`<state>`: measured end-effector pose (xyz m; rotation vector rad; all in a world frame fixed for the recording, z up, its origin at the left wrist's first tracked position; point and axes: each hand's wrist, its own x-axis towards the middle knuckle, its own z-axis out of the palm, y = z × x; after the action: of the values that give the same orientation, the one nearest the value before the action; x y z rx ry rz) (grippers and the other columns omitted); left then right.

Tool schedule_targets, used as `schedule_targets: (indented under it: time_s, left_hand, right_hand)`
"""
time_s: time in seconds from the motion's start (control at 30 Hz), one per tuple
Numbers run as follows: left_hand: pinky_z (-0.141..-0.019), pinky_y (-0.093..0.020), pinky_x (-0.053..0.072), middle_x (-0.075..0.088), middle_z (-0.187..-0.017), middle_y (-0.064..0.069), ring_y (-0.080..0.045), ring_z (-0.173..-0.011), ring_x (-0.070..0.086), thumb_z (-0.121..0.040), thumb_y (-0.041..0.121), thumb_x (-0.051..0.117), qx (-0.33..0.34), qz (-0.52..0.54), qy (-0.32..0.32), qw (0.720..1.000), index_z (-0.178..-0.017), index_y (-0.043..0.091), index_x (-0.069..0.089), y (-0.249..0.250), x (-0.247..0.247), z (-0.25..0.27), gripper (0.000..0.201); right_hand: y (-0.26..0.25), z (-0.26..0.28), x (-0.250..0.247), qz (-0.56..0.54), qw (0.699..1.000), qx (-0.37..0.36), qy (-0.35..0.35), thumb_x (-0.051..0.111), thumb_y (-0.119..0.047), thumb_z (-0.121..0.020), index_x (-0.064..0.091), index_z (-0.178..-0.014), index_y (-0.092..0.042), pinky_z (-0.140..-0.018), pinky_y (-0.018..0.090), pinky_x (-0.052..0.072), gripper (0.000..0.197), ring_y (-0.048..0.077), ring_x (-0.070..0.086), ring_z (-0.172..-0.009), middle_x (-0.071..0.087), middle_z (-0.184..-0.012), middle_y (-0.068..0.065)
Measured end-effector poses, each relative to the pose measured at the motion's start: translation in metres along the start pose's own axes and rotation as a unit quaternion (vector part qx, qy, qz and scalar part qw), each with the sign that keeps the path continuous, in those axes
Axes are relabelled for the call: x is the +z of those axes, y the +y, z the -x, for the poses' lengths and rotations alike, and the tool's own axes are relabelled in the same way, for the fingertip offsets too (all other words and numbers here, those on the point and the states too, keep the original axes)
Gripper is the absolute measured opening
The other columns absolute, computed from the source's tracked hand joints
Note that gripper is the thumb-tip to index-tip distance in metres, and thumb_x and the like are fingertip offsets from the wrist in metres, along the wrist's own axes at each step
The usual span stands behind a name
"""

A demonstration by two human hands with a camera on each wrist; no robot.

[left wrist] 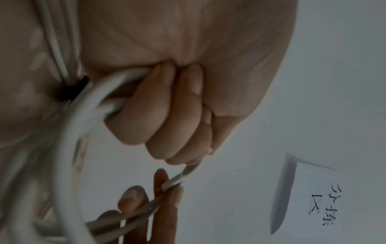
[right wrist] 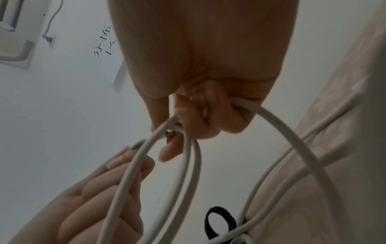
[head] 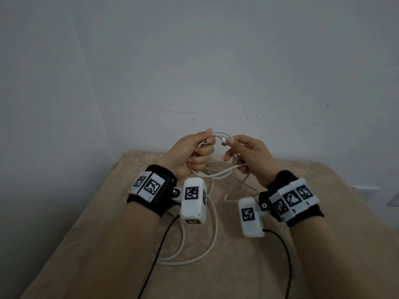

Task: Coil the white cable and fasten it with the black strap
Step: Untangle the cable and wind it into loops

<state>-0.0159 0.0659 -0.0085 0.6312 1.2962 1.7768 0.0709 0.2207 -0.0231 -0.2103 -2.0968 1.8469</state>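
The white cable [head: 212,234] is partly wound into loops that both hands hold up above the beige table [head: 323,212]. My left hand [head: 192,154] grips the bundle of loops [left wrist: 83,115] in a curled fist. My right hand [head: 241,152] pinches the cable close to its plug end [head: 224,140], and its lower fingers curl round another strand [right wrist: 271,118]. Slack cable hangs down and lies in a wide loop on the table. The black strap [right wrist: 219,222] sits on a lower strand as an open loop, seen also as the dark strap [left wrist: 73,89] in the left wrist view; the head view hides it.
Thin black wires [head: 159,244] run from the wrist cameras toward the table's near edge. A grey wall stands right behind the table, with a paper note [left wrist: 313,198] on it. A wall plate [head: 364,188] is at the right.
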Motion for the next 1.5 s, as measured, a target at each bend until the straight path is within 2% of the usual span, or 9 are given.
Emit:
schedule_targets:
  time_s: [0.3, 0.6, 0.7, 0.77, 0.97, 1.13, 1.27, 1.43, 1.5]
  left_hand:
    - [-0.033, -0.008, 0.014, 0.025, -0.043, 0.01, -0.002, -0.03, 0.016, -0.1, 0.025, 0.043, 0.062, -0.098, 0.091, 0.989, -0.072, 0.015, 0.046, -0.006, 0.001, -0.004, 0.03]
    - [-0.031, -0.014, 0.025, 0.038, -0.044, 0.007, -0.005, -0.03, 0.033, -0.096, 0.041, 0.034, 0.026, 0.188, -0.026, 0.981, -0.084, 0.007, 0.054, -0.01, 0.008, -0.008, 0.041]
    - [-0.032, -0.014, 0.018, 0.036, -0.043, 0.008, -0.004, -0.029, 0.021, -0.096, 0.044, 0.03, 0.024, 0.205, -0.043, 0.978, -0.09, 0.007, 0.054, -0.011, 0.008, -0.009, 0.044]
    - [-0.031, -0.014, 0.012, 0.032, -0.04, 0.009, -0.004, -0.031, 0.01, -0.099, 0.044, 0.027, 0.019, 0.191, -0.03, 0.981, -0.091, 0.009, 0.054, -0.012, 0.007, -0.009, 0.045]
    - [-0.026, -0.015, 0.013, 0.026, -0.035, 0.008, 0.0, -0.022, 0.021, -0.1, 0.04, 0.03, 0.079, 0.187, 0.057, 0.977, -0.088, 0.014, 0.052, -0.006, -0.003, -0.007, 0.037]
    - [-0.026, -0.014, 0.013, 0.021, -0.034, 0.006, -0.007, -0.033, 0.003, -0.102, 0.037, 0.025, 0.147, 0.224, 0.093, 0.959, -0.083, 0.014, 0.049, 0.009, -0.025, 0.004, 0.038]
    - [-0.025, -0.014, 0.014, 0.012, -0.042, 0.006, -0.006, -0.037, 0.003, -0.101, 0.035, 0.025, 0.192, 0.265, 0.101, 0.939, -0.079, 0.012, 0.053, 0.021, -0.052, 0.016, 0.042]
    - [-0.029, -0.016, 0.012, 0.013, -0.05, 0.008, -0.003, -0.035, 0.007, -0.084, 0.031, 0.051, 0.151, 0.268, 0.015, 0.951, -0.077, 0.007, 0.066, 0.017, -0.06, 0.017, 0.029]
    - [-0.029, -0.015, 0.013, 0.013, -0.049, 0.008, -0.004, -0.034, 0.008, -0.075, 0.031, 0.063, 0.116, 0.237, -0.023, 0.964, -0.084, 0.008, 0.065, 0.014, -0.054, 0.014, 0.024]
  right_hand:
    - [-0.001, 0.0, 0.0, 0.012, 0.999, -0.031, -0.007, 0.06, -0.026, -0.092, 0.071, -0.098, -0.017, -0.036, 0.018, 0.025, 0.015, 0.011, 0.032, -0.034, 0.065, -0.053, 0.005]
    - [0.003, -0.004, 0.002, -0.05, 0.997, -0.026, 0.049, 0.058, -0.019, -0.093, 0.071, -0.086, -0.017, -0.034, 0.016, 0.023, 0.015, 0.005, 0.03, -0.034, 0.067, -0.056, -0.001]
    - [0.004, -0.005, 0.002, -0.044, 0.997, -0.023, 0.059, 0.058, -0.02, -0.094, 0.071, -0.091, -0.016, -0.034, 0.016, 0.023, 0.014, 0.004, 0.03, -0.033, 0.066, -0.056, -0.001]
    - [0.005, -0.005, 0.0, -0.02, 0.998, -0.025, 0.056, 0.057, -0.02, -0.094, 0.07, -0.097, -0.015, -0.034, 0.016, 0.025, 0.014, 0.004, 0.032, -0.033, 0.067, -0.059, -0.001]
    - [0.007, -0.005, -0.001, 0.049, 0.999, -0.003, 0.023, 0.064, -0.021, -0.09, 0.065, -0.11, -0.01, -0.035, 0.016, 0.03, 0.022, 0.005, 0.036, -0.032, 0.062, -0.076, 0.006]
    - [0.006, 0.001, -0.007, 0.142, 0.989, 0.005, -0.049, 0.064, -0.039, -0.087, 0.074, -0.089, -0.013, -0.04, 0.019, 0.029, 0.028, 0.008, 0.033, -0.039, 0.057, -0.055, 0.0]
    - [0.002, 0.005, -0.026, 0.183, 0.983, -0.004, -0.007, 0.064, -0.047, -0.083, 0.076, -0.071, -0.015, -0.045, 0.016, 0.034, 0.036, 0.006, 0.039, -0.045, 0.046, -0.045, -0.006]
    - [0.007, 0.003, -0.038, 0.205, 0.978, -0.028, 0.034, 0.07, -0.043, -0.08, 0.073, -0.061, -0.02, -0.053, 0.025, 0.043, 0.03, 0.023, 0.043, -0.059, 0.053, -0.07, 0.033]
    - [0.007, 0.001, -0.037, 0.209, 0.976, -0.027, 0.052, 0.07, -0.041, -0.08, 0.071, -0.06, -0.017, -0.056, 0.028, 0.042, 0.031, 0.023, 0.042, -0.057, 0.051, -0.067, 0.029]
